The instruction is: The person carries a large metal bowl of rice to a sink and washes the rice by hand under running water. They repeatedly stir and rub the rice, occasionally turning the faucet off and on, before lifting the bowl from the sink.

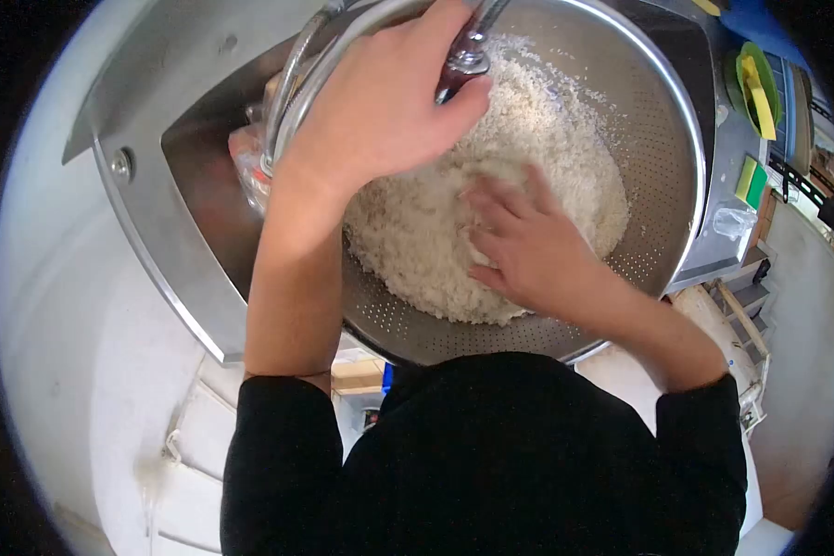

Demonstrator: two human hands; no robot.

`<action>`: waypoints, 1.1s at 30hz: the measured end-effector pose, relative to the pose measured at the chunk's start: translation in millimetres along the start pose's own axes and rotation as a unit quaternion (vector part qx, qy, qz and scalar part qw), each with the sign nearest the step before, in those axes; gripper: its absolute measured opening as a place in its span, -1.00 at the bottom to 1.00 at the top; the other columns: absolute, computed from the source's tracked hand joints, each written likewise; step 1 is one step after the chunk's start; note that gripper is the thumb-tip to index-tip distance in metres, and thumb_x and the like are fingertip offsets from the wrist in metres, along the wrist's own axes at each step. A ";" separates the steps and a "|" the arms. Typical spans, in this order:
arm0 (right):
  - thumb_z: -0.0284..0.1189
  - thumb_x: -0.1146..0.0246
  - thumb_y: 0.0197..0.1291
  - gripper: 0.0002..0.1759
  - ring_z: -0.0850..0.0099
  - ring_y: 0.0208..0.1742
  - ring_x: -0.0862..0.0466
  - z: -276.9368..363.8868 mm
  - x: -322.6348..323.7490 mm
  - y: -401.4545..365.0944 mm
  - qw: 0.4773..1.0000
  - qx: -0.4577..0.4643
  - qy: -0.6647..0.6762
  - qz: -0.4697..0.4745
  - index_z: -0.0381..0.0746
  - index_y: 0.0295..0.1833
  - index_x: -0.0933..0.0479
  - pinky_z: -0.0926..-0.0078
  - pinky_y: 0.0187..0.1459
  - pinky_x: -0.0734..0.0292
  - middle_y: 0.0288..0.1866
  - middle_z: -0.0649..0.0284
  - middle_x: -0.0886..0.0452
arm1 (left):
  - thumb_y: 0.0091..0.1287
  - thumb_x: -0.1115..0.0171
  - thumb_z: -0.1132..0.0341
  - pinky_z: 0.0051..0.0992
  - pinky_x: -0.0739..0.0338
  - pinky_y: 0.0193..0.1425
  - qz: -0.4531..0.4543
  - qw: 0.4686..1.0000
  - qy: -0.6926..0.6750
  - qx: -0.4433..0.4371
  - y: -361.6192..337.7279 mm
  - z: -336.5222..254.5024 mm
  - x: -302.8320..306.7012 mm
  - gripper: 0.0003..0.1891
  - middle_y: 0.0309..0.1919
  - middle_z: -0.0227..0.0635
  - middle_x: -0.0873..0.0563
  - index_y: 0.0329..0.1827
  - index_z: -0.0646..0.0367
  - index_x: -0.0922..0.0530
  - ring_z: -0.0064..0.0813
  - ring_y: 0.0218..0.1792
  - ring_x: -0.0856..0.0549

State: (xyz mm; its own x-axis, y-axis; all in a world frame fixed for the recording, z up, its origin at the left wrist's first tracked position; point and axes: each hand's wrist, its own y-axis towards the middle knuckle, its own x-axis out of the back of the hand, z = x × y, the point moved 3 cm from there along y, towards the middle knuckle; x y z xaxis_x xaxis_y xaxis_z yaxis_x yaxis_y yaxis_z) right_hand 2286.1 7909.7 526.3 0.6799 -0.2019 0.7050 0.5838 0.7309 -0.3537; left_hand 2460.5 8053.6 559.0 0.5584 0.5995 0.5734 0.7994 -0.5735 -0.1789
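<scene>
A large perforated steel colander point(663, 176) sits over the sink, with a broad heap of white rice point(565, 120) inside it. My right hand point(528, 236) is down in the rice, its fingers apart and somewhat blurred by motion. Above the rice's upper left side, my left hand point(389, 102) is closed round a chrome faucet hose point(471, 57) with a dark end. Part of the hose is hidden by the hand, and I cannot make out whether water is flowing.
The steel sink point(195, 157) surrounds the colander on the left. A crumpled plastic bag point(248, 157) lies in it beside the rim. On the right counter are a green bowl point(743, 93) with a yellow item, a green and yellow sponge point(751, 182) and clear plastic wrap point(733, 222).
</scene>
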 end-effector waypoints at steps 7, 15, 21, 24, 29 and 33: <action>0.15 -0.49 0.01 0.03 -0.20 0.71 0.14 11.7 -33.0 -35.9 0.965 -0.243 -0.073 0.068 0.30 0.62 -0.23 -0.73 0.30 -0.20 0.78 0.20 0.16 | 0.27 -0.28 0.32 -0.04 -0.52 -0.31 0.011 1.000 -0.006 -0.010 -1.7 -1.4 -1.3 -0.65 -0.41 0.15 -0.64 -0.01 0.30 -0.38 0.19 -0.36 -0.69; -0.04 -0.54 -0.06 0.07 -0.20 0.69 0.02 -51.4 -37.6 25.3 0.978 -0.152 -0.142 0.007 0.50 0.61 -0.18 -0.53 0.25 -0.45 0.75 0.26 0.03 | 0.24 -0.31 0.36 -0.06 -0.52 -0.33 0.002 0.998 -0.013 -0.069 -2.1 -1.6 -15.0 -0.66 -0.47 0.09 -0.63 -0.05 0.28 -0.36 0.18 -0.40 -0.68; -0.09 -0.41 0.15 -0.15 -0.01 0.69 -0.07 -48.5 -16.2 38.8 0.980 -0.153 -0.110 0.069 0.28 0.57 -0.26 -0.44 0.40 -0.33 0.71 0.27 -0.07 | 0.26 -0.36 0.34 -0.26 -0.47 -0.43 0.038 0.998 -0.046 0.013 -6.1 -6.3 -15.4 -0.63 -0.51 0.02 -0.59 0.00 0.29 -0.39 -0.09 -0.52 -0.66; -0.09 -0.35 0.23 -0.12 -0.01 0.72 0.00 -8.6 -14.6 -2.5 0.974 -0.181 -0.134 0.000 0.19 0.64 -0.17 -0.53 0.48 -0.11 0.75 0.17 0.04 | 0.31 -0.35 0.32 -0.30 -0.47 -0.41 0.038 0.993 -0.107 -0.031 -11.1 -5.5 -20.6 -0.55 -0.47 -0.04 -0.61 0.15 0.34 -0.41 -0.19 -0.51 -0.63; 0.05 -0.33 0.27 -0.01 -0.06 0.75 0.14 16.1 -36.8 -70.7 0.936 -0.320 -0.070 0.129 0.17 0.71 -0.01 -0.57 0.49 0.01 0.79 0.07 0.23 | 0.37 -0.32 0.28 -0.24 -0.47 -0.34 0.121 0.986 -0.111 0.009 -8.9 -15.8 -12.0 -0.57 -0.43 -0.05 -0.61 0.14 0.34 -0.38 -0.15 -0.46 -0.63; -0.04 -0.40 0.17 0.04 -0.05 0.74 0.05 6.8 -50.6 -53.5 0.926 -0.336 -0.068 0.157 0.15 0.70 -0.04 -0.42 0.48 -0.21 0.79 0.12 0.25 | 0.39 -0.30 0.16 -0.19 -0.58 -0.29 0.076 0.992 -0.055 -0.085 -22.8 -24.5 -34.4 -0.60 -0.45 -0.02 -0.70 0.06 0.31 -0.48 -0.03 -0.38 -0.75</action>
State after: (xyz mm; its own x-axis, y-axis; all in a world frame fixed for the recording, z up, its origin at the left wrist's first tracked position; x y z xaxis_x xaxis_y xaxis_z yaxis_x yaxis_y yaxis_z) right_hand 2217.5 7885.3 513.7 0.8268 0.0697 0.5581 0.5429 0.1602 -0.8244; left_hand 2417.6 8032.4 562.9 0.6974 0.5515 0.4578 0.6612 -0.7415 -0.1140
